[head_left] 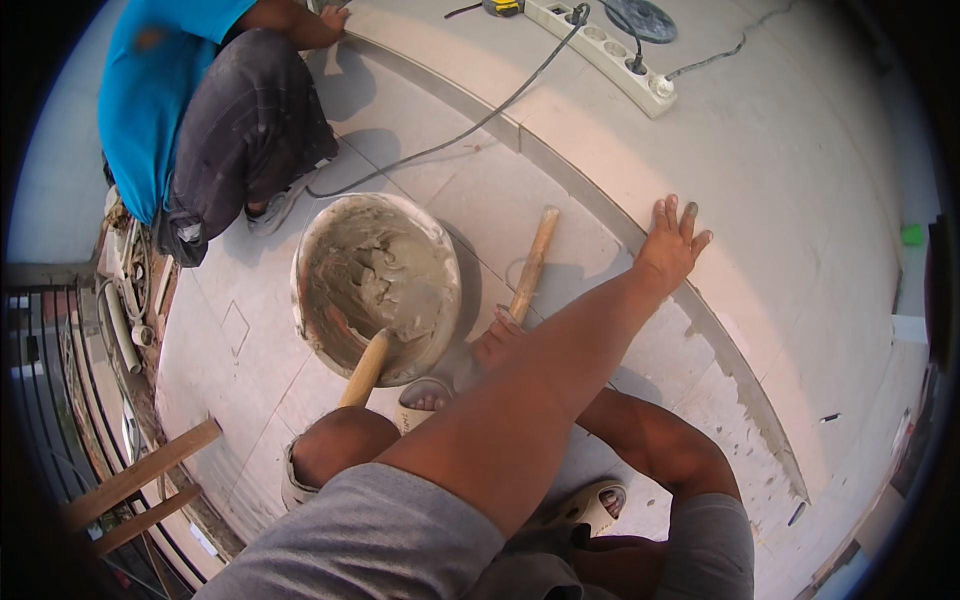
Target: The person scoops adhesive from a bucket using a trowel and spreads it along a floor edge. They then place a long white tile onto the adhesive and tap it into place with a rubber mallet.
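Observation:
My left hand [675,247] lies flat, fingers spread, on the light tile [740,300] at the edge of the raised step. Crossing beneath that arm, my right hand [500,338] is closed round a wooden-handled tool [536,258]; its handle points away from me, and my hand and left arm hide much of the rest. Left of it stands a round bucket [303,290], its rim caked with dried mortar. Wet grey mortar [385,275] fills part of it. A second wooden handle [365,368] leans over the bucket's near rim, above my knee.
At the upper left a person in a blue shirt [165,110] crouches, one hand on the step. A power strip [610,50], a black cable [470,130], a tape measure [503,7] and a dark disc [640,20] lie on the raised floor. Wooden planks [150,470] lie at lower left.

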Motion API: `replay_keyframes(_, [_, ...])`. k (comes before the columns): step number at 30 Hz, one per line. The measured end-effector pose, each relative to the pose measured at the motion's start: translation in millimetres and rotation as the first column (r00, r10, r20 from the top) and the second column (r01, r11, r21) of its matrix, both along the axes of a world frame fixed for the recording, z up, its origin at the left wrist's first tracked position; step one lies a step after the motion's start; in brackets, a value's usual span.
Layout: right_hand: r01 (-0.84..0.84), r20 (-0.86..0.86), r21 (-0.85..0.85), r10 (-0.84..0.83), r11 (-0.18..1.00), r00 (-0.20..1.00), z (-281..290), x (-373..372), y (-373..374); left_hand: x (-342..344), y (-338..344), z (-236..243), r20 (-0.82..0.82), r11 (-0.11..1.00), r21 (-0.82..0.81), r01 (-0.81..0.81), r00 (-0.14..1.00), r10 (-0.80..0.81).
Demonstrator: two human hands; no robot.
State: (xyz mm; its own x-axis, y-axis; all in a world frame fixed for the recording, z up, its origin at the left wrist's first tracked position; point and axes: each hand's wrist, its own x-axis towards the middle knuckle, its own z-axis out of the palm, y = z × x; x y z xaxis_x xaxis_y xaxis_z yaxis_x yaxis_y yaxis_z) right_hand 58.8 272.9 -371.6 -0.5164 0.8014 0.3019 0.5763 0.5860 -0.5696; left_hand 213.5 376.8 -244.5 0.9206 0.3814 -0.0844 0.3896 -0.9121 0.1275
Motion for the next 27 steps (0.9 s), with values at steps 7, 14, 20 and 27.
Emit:
replay_keyframes(7, [-0.015, -0.323, -0.473, -0.157, 0.881, 0.933, 117, 35, -18, 1, -2, -1, -0.017, 0.999, 0.029, 0.025, 1.0, -0.024])
replay_keyframes(14, [0.107, 0.322, -0.481, 0.062, 0.87, 0.945, 147, 56, -101, -10, 10, 1, -0.103, 0.976, 0.218, 0.027, 0.995, -0.005])
replay_keyframes(20, [0.255, 0.346, -0.423, -0.105, 0.869, 0.932, 154, 96, -184, 5, -2, 1, -0.161, 0.956, 0.292, 0.009, 0.986, 0.04])
replay_keyframes(27, [0.22, 0.247, -0.46, -0.114, 0.86, 0.962, 157, 106, -215, 8, -12, 15, -0.258, 0.951, 0.307, 0.023, 0.964, 0.06])
